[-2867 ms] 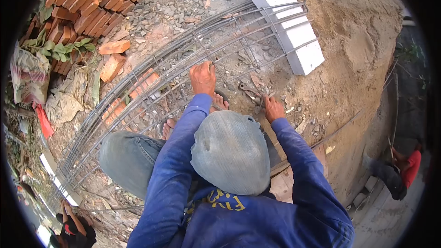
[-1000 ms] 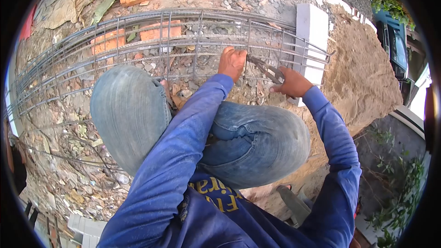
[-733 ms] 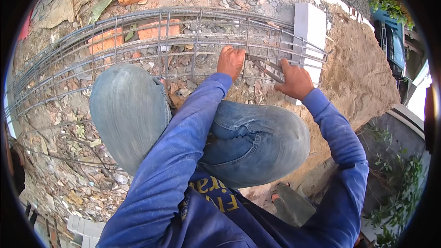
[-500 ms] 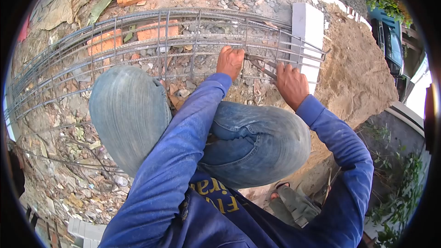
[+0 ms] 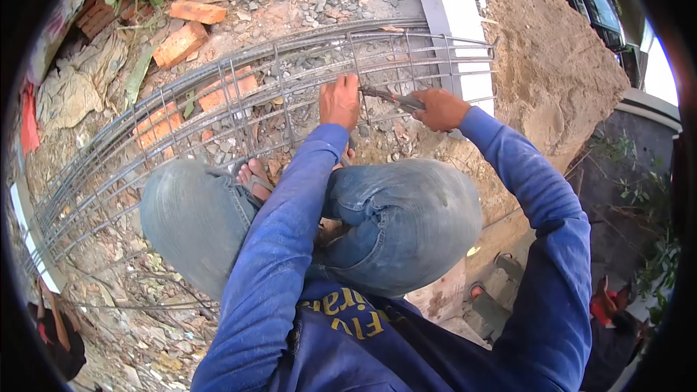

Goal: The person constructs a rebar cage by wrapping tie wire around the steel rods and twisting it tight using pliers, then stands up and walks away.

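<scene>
A pair of pincers [image 5: 396, 98] is in my right hand [image 5: 444, 110], its fingers wrapped round the handles. The handles lie close together, and the jaws point left at a crossing of bars in the rebar cage [image 5: 287, 87]. My left hand [image 5: 339, 105] is closed beside the jaws, at a lengthwise bar of the cage. What its fingers grip is hidden. The long cage of steel bars and square stirrups lies across the ground beyond my knees. Its right end rests on a pale block [image 5: 456, 18].
Orange bricks [image 5: 181, 45] lie on the rubble beyond the cage, and more bricks show under it. A sand pile [image 5: 544, 65] rises at the right. Another pale support [image 5: 35, 239] stands under the cage's left end. A person [image 5: 613, 312] is at the lower right edge.
The pincers' handles have come together from a spread position, and my right hand has closed round them. My head view has shifted, showing more bricks and a person at the right.
</scene>
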A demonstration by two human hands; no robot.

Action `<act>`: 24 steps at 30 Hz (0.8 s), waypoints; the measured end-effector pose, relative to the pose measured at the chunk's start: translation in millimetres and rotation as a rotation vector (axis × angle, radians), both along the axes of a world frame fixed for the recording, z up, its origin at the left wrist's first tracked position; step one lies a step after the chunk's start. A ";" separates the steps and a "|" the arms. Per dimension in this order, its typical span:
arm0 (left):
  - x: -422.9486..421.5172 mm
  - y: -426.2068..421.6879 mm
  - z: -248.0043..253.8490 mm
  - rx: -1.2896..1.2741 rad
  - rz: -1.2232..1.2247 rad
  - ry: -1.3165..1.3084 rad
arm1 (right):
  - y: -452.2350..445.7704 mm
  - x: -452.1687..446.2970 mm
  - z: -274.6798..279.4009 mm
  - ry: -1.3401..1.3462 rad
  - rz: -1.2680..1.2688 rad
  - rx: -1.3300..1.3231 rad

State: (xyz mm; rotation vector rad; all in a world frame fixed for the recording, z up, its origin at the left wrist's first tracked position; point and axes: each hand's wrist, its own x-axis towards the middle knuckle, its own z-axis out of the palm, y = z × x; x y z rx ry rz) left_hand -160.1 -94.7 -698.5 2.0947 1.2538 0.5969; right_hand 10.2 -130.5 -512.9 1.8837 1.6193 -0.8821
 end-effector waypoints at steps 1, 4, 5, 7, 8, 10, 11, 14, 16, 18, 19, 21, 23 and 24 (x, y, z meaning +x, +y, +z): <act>-4.2 0.8 5.4 0.001 -0.026 0.058 | -10.6 5.7 -7.4 0.010 -0.008 0.034; -3.2 16.0 20.8 0.023 -0.097 0.203 | -48.8 8.1 -19.9 -0.018 -0.043 0.176; -2.0 24.6 25.6 0.033 -0.107 0.250 | -60.6 4.2 -22.7 -0.031 -0.096 0.203; 1.5 55.7 38.3 0.066 -0.195 0.431 | -86.7 4.2 -29.2 0.017 -0.205 0.222; 4.3 69.0 43.9 0.079 -0.230 0.533 | -100.4 7.1 -31.2 0.129 -0.350 0.171; 10.7 93.2 52.7 0.053 -0.390 0.648 | -121.3 12.2 -35.3 0.371 -0.611 0.068; 11.1 104.9 53.9 0.034 -0.459 0.713 | -129.8 7.7 -35.6 0.536 -0.839 0.062; 8.0 115.3 31.1 0.158 -0.528 0.545 | -151.0 -15.4 -44.6 0.885 -1.272 0.052; 3.7 116.8 22.4 0.181 -0.548 0.455 | -159.8 -26.2 -68.2 0.897 -1.258 0.159; 2.4 118.6 15.9 0.180 -0.561 0.347 | -161.7 -29.2 -91.1 0.748 -1.039 0.327; 2.1 118.2 13.4 0.215 -0.543 0.303 | -158.3 -33.7 -111.3 0.717 -0.929 0.497; 2.4 119.0 12.7 0.185 -0.536 0.328 | -136.8 -36.1 -127.0 0.427 -0.804 0.539; 1.8 115.7 14.0 0.170 -0.538 0.336 | -128.3 -37.0 -114.3 0.437 -0.829 0.511; 2.8 116.5 14.9 0.173 -0.542 0.330 | -125.8 -37.0 -111.7 0.438 -0.841 0.502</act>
